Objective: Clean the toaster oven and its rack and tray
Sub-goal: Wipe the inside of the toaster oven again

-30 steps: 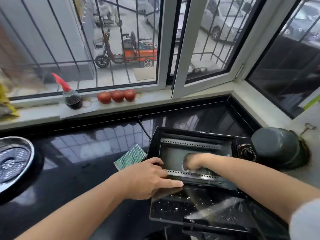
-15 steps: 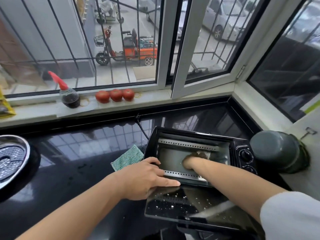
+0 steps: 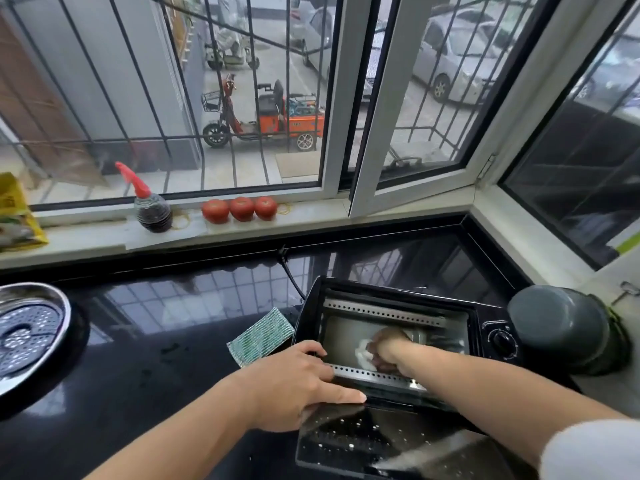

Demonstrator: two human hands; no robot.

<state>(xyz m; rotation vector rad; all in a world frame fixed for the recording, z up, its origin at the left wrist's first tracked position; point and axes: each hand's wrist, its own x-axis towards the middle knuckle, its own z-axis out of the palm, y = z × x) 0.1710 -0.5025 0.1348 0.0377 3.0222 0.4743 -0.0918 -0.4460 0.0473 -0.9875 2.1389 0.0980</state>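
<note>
I note the left hand (image 3: 294, 386) flat, fingers straight, on the toaster oven (image 3: 398, 341) frame; right hand (image 3: 386, 351) inside, gripping a white cloth (image 3: 363, 353).

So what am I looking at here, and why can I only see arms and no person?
The camera sits on the person's head and looks down, so only arms show. The black box is a toaster oven with its door folded down, on a shiny black counter. The left hand steadies its front edge. The right hand is inside, rubbing with a white cloth. A green sponge lies beside the oven, and three tomatoes sit on the windowsill.
</note>
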